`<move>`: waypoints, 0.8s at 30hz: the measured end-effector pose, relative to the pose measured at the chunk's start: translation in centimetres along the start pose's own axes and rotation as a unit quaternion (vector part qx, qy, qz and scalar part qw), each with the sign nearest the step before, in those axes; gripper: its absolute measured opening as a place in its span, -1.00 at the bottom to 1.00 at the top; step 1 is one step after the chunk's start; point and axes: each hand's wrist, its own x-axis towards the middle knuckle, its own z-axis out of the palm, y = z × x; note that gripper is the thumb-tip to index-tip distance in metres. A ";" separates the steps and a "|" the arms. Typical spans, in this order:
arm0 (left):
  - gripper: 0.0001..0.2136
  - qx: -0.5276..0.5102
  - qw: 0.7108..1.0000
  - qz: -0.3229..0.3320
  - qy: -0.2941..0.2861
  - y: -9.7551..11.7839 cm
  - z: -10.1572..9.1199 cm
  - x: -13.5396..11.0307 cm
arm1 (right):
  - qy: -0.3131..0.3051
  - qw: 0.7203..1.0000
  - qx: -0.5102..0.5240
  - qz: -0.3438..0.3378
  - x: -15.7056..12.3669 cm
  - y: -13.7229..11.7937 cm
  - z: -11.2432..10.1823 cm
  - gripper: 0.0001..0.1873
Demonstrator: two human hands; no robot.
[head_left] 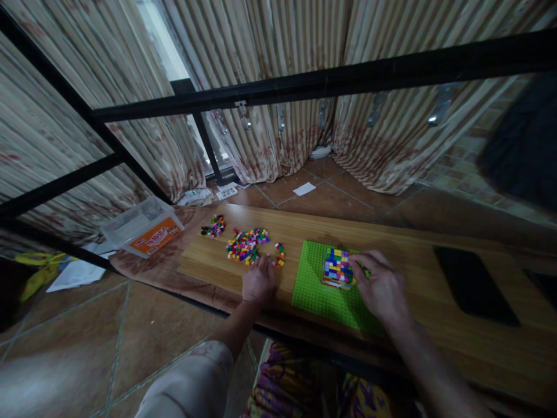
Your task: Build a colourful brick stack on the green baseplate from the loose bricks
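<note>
A block of many-coloured small bricks point(337, 267) stands on a bright green baseplate point(317, 293) on a low wooden table point(409, 255). My right hand point(383, 284) rests against the block's right side, fingers curled onto it. My left hand point(259, 281) lies on the table left of the baseplate, fingers bent down at the near edge of a loose pile of coloured bricks point(246, 242). What its fingertips pinch, if anything, is hidden. A smaller heap of bricks point(214, 226) lies further left, and a few bricks point(279, 255) sit beside my left hand.
A clear plastic box with an orange label point(145, 227) sits at the table's left end. A dark flat rectangle point(474, 284) lies on the table at right. Black metal bars point(331, 81) cross overhead. Striped curtains hang behind; papers lie on the tiled floor.
</note>
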 end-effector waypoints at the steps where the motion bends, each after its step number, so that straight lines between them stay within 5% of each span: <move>1: -0.76 -0.001 1.000 -0.001 0.001 0.0 0.0 0.0 | -0.001 1.000 -0.008 -0.009 0.0 0.0 0.0 -0.68; 17: -0.72 -0.001 1.000 -0.001 -0.010 -0.1 0.2 0.0 | 0.006 0.999 -0.019 -0.039 0.0 -0.3 -0.2 -0.69; 21: -0.72 -0.005 1.000 -0.002 -0.011 0.0 0.1 -0.1 | 0.053 0.998 0.030 -0.028 -0.5 -2.9 -0.4 -0.76; 24: -0.71 -0.009 1.000 0.002 -0.011 0.0 0.1 -0.2 | -0.004 0.993 0.114 -0.041 -1.5 -6.0 1.0 -0.80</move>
